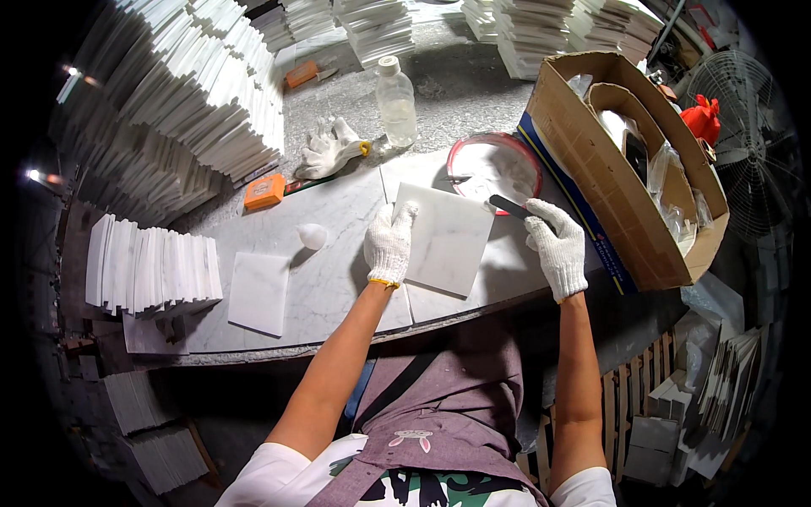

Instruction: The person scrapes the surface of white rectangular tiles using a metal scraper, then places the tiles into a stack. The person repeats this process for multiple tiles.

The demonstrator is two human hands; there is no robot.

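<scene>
My left hand (389,245), in a white knitted glove, grips the left edge of a square white marble tile (448,241) with grey veins. The tile is tilted a little above the worktop. In my right hand (557,247), also gloved, is a dark flat scraper (509,206); its tip is at the tile's upper right corner, with a bit of white there. Just behind stands a red-rimmed bowl (537,165) of white paste, with a thin tool lying across its left side.
A smaller tile (258,293), a white rounded lump (312,236), an orange box (264,192), spare gloves (328,149) and a plastic bottle (396,110) lie or stand leftward on the worktop (338,291). Tile stacks (152,264) rise at left; a cardboard box (583,160) borders the right.
</scene>
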